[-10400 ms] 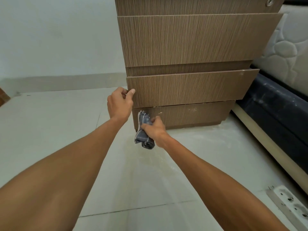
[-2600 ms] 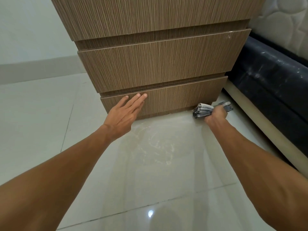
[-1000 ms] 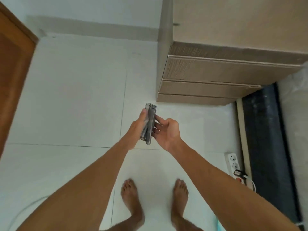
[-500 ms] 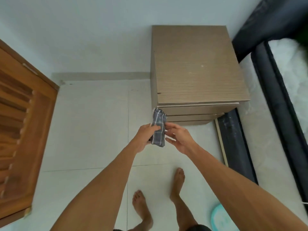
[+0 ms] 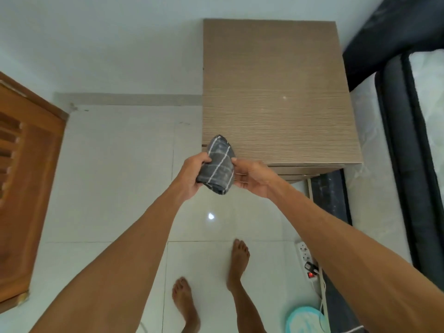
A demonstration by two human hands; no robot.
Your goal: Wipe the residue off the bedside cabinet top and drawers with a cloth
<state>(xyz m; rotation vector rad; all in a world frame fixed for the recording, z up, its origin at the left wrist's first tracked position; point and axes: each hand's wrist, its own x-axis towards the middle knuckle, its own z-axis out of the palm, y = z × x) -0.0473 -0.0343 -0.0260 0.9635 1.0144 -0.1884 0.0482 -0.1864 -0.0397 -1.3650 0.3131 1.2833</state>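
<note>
Holding the cloth (image 5: pixel 218 164) (left grip (image 5: pixel 189 175), right grip (image 5: pixel 254 179)) near cabinet (image 5: pixel 276 92).

Wooden door (image 5: pixel 28 188) — left, power strip (image 5: pixel 305 257), mattress (image 5: pixel 430 116) — right

Cloth (image 5: pixel 218 165) dark grey with thin white checks; cabinet (image 5: pixel 276 92) light brown, fine woodgrain; floor (image 5: pixel 115 164) glossy white tile; door (image 5: pixel 28 176) left of the cabinet orange-brown.

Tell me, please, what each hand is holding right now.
Left hand: grips the folded grey cloth.
Right hand: pinches the same cloth's other side.
</note>
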